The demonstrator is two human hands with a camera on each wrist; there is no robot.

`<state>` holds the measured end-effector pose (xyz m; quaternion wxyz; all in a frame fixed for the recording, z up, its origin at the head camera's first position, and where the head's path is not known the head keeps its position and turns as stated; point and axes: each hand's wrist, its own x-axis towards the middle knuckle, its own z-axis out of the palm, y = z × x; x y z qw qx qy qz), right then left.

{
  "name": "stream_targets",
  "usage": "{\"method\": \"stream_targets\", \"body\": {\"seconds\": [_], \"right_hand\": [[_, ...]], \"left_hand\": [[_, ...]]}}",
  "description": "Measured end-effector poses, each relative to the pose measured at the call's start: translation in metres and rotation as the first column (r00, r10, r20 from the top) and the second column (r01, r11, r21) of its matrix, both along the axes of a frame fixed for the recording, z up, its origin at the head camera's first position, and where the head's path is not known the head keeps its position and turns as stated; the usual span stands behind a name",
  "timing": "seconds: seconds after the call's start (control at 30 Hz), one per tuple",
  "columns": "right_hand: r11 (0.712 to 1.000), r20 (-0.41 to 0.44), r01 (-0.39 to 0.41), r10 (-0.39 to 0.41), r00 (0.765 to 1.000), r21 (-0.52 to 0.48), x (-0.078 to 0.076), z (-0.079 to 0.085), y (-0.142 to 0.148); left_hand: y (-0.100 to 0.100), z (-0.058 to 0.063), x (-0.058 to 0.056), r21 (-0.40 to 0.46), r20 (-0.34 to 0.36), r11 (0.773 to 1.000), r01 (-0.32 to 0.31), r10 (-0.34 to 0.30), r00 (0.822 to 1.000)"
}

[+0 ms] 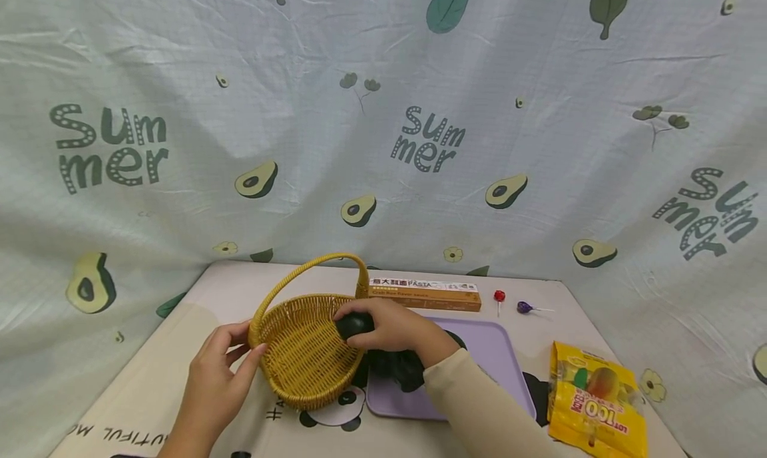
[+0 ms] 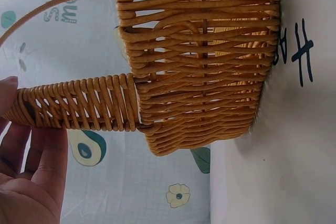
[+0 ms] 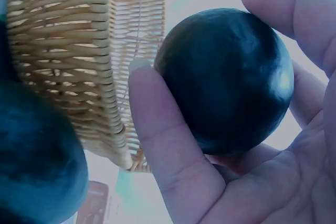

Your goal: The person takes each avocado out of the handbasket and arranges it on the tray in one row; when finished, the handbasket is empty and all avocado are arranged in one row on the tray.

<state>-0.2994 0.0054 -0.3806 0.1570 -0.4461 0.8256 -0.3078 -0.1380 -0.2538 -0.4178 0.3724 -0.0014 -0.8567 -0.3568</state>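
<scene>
A yellow-brown wicker basket [image 1: 308, 361] with a tall arched handle stands on the table, its bowl bare inside. My left hand [image 1: 218, 371] grips the lower left part of the handle, thumb on one side and fingers on the other, as the left wrist view also shows. Over the basket's right rim, my right hand [image 1: 392, 325] holds a dark green round fruit [image 3: 226, 82] between thumb and fingers. Another dark round fruit [image 3: 37, 161] appears large at the left of the right wrist view. Dark fruits [image 1: 409, 371] lie on a lilac tray [image 1: 494, 351], partly hidden by my right forearm.
Behind the tray lies a long pasta box [image 1: 425, 297]. A red lollipop [image 1: 499, 297] and a purple lollipop [image 1: 524, 307] lie to its right. A yellow candy bag [image 1: 599, 398] sits at the front right. A printed curtain [image 1: 383, 78] hangs along the table's back and sides.
</scene>
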Motion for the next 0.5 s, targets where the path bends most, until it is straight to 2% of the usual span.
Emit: {"method": "stream_targets", "body": {"seconds": [0.5], "right_hand": [[0.993,0.000,0.113,-0.113,0.994,-0.037,0.010,-0.007,0.025]], "left_hand": [[0.000,0.000,0.000,0.009,-0.007,1.000,0.013,-0.013,1.000]]}}
